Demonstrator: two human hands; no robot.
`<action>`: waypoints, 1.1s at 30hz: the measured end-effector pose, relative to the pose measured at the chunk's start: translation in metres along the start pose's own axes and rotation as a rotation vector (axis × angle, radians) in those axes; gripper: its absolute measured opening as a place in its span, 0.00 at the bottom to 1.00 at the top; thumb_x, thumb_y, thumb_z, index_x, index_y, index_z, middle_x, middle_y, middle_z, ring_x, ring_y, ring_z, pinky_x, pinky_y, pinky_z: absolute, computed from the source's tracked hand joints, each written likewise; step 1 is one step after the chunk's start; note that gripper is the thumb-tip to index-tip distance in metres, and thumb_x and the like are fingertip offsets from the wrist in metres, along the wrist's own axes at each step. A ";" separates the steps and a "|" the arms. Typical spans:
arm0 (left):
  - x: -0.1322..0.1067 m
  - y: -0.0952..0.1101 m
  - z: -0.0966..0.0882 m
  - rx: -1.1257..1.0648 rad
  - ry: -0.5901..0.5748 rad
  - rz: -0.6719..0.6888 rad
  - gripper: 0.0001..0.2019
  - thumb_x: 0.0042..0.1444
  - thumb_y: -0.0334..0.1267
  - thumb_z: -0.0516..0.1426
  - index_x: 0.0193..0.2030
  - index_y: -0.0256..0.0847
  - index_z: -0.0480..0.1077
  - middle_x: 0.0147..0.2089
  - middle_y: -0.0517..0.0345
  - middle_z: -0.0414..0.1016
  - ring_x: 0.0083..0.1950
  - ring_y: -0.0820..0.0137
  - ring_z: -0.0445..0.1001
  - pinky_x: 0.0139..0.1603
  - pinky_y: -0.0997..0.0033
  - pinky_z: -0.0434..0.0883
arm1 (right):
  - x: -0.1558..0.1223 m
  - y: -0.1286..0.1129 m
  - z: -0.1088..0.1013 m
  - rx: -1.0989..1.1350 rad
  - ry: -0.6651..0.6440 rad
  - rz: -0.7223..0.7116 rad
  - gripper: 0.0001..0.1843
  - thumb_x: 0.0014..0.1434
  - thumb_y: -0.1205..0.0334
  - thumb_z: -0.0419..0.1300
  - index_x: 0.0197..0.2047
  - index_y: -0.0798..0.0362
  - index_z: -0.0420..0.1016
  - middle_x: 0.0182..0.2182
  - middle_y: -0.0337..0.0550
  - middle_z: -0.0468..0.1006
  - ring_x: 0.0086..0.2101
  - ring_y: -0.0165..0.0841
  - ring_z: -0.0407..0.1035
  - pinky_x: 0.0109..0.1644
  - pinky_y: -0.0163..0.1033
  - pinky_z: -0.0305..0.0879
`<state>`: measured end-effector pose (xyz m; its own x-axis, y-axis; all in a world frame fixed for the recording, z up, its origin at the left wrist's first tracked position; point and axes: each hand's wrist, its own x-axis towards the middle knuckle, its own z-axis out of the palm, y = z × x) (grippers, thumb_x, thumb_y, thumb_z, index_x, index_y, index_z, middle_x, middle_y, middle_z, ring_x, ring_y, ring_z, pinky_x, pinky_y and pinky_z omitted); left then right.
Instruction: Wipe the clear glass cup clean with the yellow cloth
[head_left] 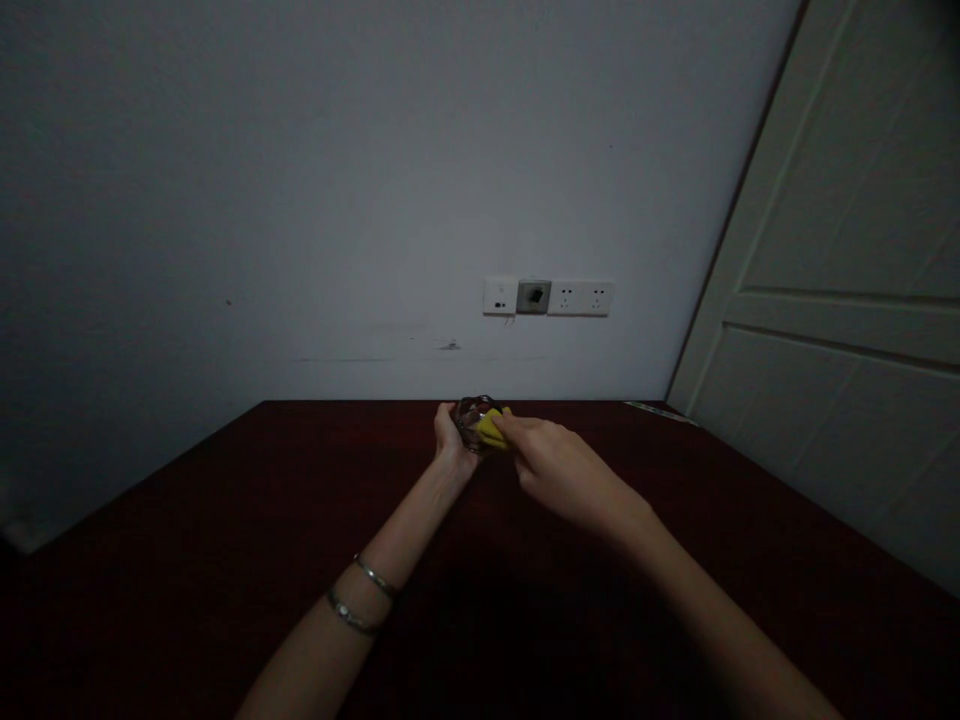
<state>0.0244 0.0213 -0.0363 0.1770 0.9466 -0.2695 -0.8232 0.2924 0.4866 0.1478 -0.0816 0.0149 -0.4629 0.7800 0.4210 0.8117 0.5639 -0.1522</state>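
Note:
My left hand (451,438) is wrapped round a small, dark, see-through glass bowl (466,416) with a wavy rim, held up over the far part of the table. A yellow cloth (492,430) is pinched between the thumb and fingers of my right hand (561,465). The cloth presses against the right side of the bowl and covers part of it. Most of my left fingers are hidden behind the glass. Two silvery bangles (364,595) circle my left forearm.
The dark red table (225,540) reaches back to a pale wall (337,200). Sockets and switch plates (547,298) are set in the wall above its far edge. A panelled white door (840,300) stands along the right side. A thin strip (660,411) lies at the far right corner.

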 end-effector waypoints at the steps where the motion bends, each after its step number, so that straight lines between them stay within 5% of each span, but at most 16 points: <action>1: 0.000 0.001 0.000 0.037 -0.003 0.003 0.14 0.52 0.42 0.47 0.30 0.36 0.70 0.22 0.53 0.73 0.20 0.65 0.71 0.21 0.67 0.68 | 0.000 0.008 -0.004 0.075 0.003 -0.006 0.31 0.50 0.79 0.48 0.57 0.55 0.66 0.49 0.52 0.76 0.47 0.41 0.72 0.51 0.46 0.68; 7: -0.007 0.004 0.005 0.248 -0.149 -0.187 0.21 0.53 0.45 0.43 0.37 0.31 0.71 0.31 0.39 0.76 0.29 0.54 0.76 0.24 0.59 0.70 | 0.011 0.059 0.000 0.219 0.343 0.022 0.32 0.50 0.78 0.47 0.59 0.55 0.65 0.56 0.49 0.69 0.56 0.39 0.64 0.61 0.50 0.58; 11: -0.007 0.002 0.006 0.227 -0.120 -0.241 0.20 0.53 0.44 0.44 0.40 0.33 0.70 0.30 0.40 0.75 0.30 0.53 0.75 0.25 0.58 0.70 | 0.018 0.068 0.022 0.163 0.287 -0.130 0.31 0.52 0.79 0.46 0.60 0.56 0.63 0.60 0.50 0.64 0.60 0.36 0.56 0.64 0.51 0.54; 16: -0.002 -0.003 0.005 0.137 0.039 -0.081 0.16 0.53 0.42 0.44 0.36 0.36 0.69 0.30 0.47 0.74 0.29 0.59 0.74 0.30 0.56 0.72 | 0.019 0.061 0.038 0.090 0.183 -0.189 0.32 0.53 0.80 0.46 0.62 0.61 0.57 0.62 0.57 0.59 0.62 0.37 0.53 0.65 0.49 0.53; 22: 0.000 -0.006 -0.002 0.056 0.171 0.108 0.16 0.55 0.39 0.42 0.29 0.38 0.68 0.26 0.53 0.73 0.26 0.63 0.73 0.29 0.61 0.71 | 0.016 0.037 0.047 0.077 0.152 -0.083 0.33 0.52 0.80 0.46 0.62 0.65 0.55 0.60 0.63 0.61 0.60 0.40 0.56 0.63 0.49 0.56; 27: -0.002 -0.009 -0.002 -0.017 0.156 0.303 0.16 0.55 0.37 0.41 0.24 0.38 0.65 0.19 0.60 0.66 0.19 0.72 0.67 0.24 0.74 0.66 | 0.014 0.010 0.050 0.006 0.134 0.006 0.34 0.48 0.83 0.45 0.61 0.71 0.55 0.60 0.69 0.59 0.61 0.44 0.54 0.63 0.51 0.55; 33: -0.004 -0.012 -0.001 -0.024 0.138 0.365 0.16 0.55 0.37 0.42 0.23 0.38 0.65 0.18 0.62 0.65 0.18 0.75 0.66 0.22 0.78 0.63 | 0.010 -0.008 0.047 0.001 0.084 0.054 0.32 0.50 0.81 0.46 0.60 0.71 0.57 0.59 0.69 0.61 0.60 0.46 0.56 0.62 0.53 0.56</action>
<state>0.0329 0.0141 -0.0421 -0.2026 0.9602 -0.1924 -0.8313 -0.0648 0.5520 0.1200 -0.0655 -0.0213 -0.3873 0.7835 0.4860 0.8341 0.5224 -0.1775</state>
